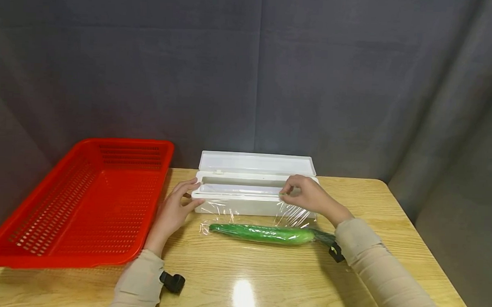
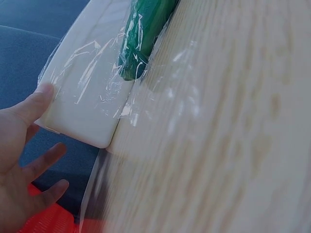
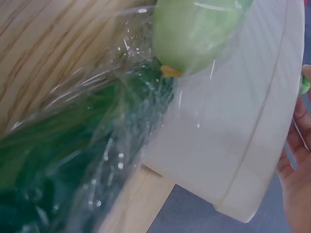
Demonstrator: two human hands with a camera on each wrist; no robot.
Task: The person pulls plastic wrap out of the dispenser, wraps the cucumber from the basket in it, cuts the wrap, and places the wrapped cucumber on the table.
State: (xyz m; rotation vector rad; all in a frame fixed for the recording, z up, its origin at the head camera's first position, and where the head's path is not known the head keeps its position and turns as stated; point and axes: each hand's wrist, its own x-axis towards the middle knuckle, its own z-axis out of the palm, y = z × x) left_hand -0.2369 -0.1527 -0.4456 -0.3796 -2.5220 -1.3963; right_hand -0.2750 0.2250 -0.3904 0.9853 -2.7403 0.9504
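A white cling film dispenser box (image 1: 255,207) stands with its lid (image 1: 257,163) raised. Clear cling film (image 1: 223,209) hangs down its front and over a green cucumber (image 1: 263,234) on the table. My left hand (image 1: 175,210) is at the box's left end, thumb on the film at the front edge. The other fingers are extended and spread in the left wrist view. With thumb and forefinger, my right hand (image 1: 305,195) pinches a small green slide cutter (image 3: 304,86) on the box's rail. Close to the right wrist camera lies a dark green, film-covered length (image 3: 63,145), partly behind my sleeve in the head view.
A red slatted plastic basket (image 1: 156,204) takes up the left side of the wooden table (image 1: 233,270). A grey curtain (image 1: 256,81) hangs directly behind the box. The table's right edge runs beyond my right forearm.
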